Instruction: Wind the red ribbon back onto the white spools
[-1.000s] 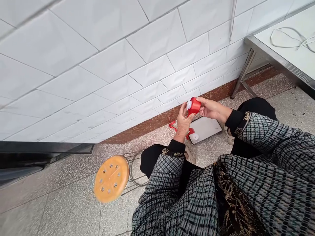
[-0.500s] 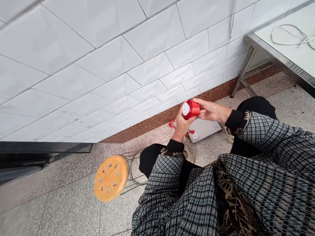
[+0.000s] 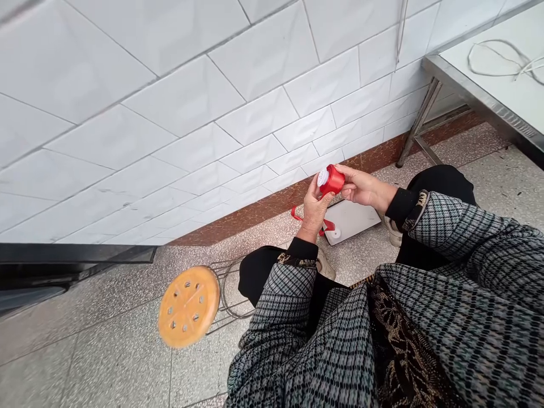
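A red plastic cap [image 3: 331,180] with a white perforated end is held up in front of me between both hands. My left hand [image 3: 314,208] grips it from below, fingers curled along its side. My right hand [image 3: 359,187] pinches it from the right with thumb and fingertips. Below the hands, a white flat board [image 3: 351,221] lies on the floor, with a small white round piece [image 3: 336,233] on it. A red loop of strap [image 3: 302,217] lies partly hidden behind my left hand.
A round orange perforated stool [image 3: 188,306] on a wire frame stands to the lower left. A white tiled wall [image 3: 199,96] with a brown skirting runs along the far side. A steel-edged table [image 3: 493,85] with a thin wire on it stands at the upper right.
The red cap has turned a little in my fingers, its white end tilting further upward. Both hands stay on it, and the view has shifted slightly.
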{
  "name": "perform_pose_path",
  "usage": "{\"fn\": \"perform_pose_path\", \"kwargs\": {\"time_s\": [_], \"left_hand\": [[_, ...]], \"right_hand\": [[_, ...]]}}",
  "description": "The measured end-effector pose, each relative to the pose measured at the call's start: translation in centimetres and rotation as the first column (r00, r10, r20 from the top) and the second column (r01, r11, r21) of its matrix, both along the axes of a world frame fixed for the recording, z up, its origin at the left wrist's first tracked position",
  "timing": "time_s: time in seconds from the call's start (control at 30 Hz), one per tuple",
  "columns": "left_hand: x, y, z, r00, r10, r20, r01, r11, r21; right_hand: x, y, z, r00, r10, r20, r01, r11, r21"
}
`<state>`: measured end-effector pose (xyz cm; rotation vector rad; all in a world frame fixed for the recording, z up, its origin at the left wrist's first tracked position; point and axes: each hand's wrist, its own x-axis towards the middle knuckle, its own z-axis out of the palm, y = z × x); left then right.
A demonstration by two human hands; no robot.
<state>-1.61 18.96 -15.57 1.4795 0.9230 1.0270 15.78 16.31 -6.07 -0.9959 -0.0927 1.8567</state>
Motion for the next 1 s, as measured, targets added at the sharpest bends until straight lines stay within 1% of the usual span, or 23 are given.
{"fn": "perform_pose_path", "kwargs": {"time_s": [0.1, 0.17, 0.23, 0.27, 0.33, 0.43, 0.5, 0.53, 0.63, 0.73, 0.87, 1.0], "left_hand": [[-0.7, 0.2, 0.3, 0.999, -0.024, -0.027, 0.025, 0.999, 0.044], [-1.1, 0.2, 0.3, 0.997, -0.059, -0.045, 0.062, 0.995, 0.075], [-1.3, 0.2, 0.1, 0.995, -0.080, -0.057, 0.085, 0.992, 0.093], [-1.3, 0.2, -0.1, 0.996, -0.071, -0.060, 0.077, 0.993, 0.095], [-1.0, 0.0, -0.7, 0.998, -0.016, -0.062, 0.021, 0.996, 0.082], [-0.3, -0.3, -1.6, 0.994, 0.100, -0.053, -0.098, 0.995, 0.033], [0.2, -0.4, -2.0, 0.990, 0.137, -0.033, -0.137, 0.991, -0.003], [0.4, -0.5, -2.1, 0.991, 0.135, -0.020, -0.135, 0.991, -0.018], [0.7, -0.5, -2.0, 0.997, 0.074, 0.010, -0.074, 0.996, -0.042], [0.5, -0.3, -1.4, 1.000, 0.003, 0.023, -0.002, 0.999, -0.042], [-0.2, 0.1, -0.7, 0.998, -0.061, -0.025, 0.062, 0.998, 0.016], [-0.6, 0.2, -0.5, 0.997, -0.066, -0.040, 0.069, 0.995, 0.072]], "right_hand": [[0.3, 0.1, 0.2, 0.995, 0.092, -0.029, -0.093, 0.995, -0.041], [0.5, 0.2, 0.3, 0.986, 0.164, -0.032, -0.166, 0.984, -0.063], [0.6, 0.1, 0.2, 0.976, 0.217, -0.026, -0.218, 0.973, -0.075], [0.5, 0.0, 0.1, 0.973, 0.229, -0.018, -0.229, 0.971, -0.070], [0.1, -0.4, -0.4, 0.976, 0.217, 0.016, -0.217, 0.976, -0.017], [-1.2, -1.1, -1.3, 0.983, 0.155, 0.103, -0.166, 0.980, 0.107], [-1.8, -1.3, -1.9, 0.980, 0.108, 0.165, -0.132, 0.981, 0.143], [-2.0, -1.3, -2.0, 0.978, 0.086, 0.188, -0.114, 0.983, 0.144], [-1.5, -0.7, -2.0, 0.978, 0.010, 0.207, -0.037, 0.991, 0.127], [-0.5, 0.0, -1.5, 0.988, -0.003, 0.154, -0.015, 0.993, 0.116], [0.5, 0.5, -0.9, 0.992, 0.092, 0.088, -0.094, 0.996, 0.009], [0.7, 0.4, -0.3, 0.980, 0.193, 0.049, -0.188, 0.979, -0.077]]}}
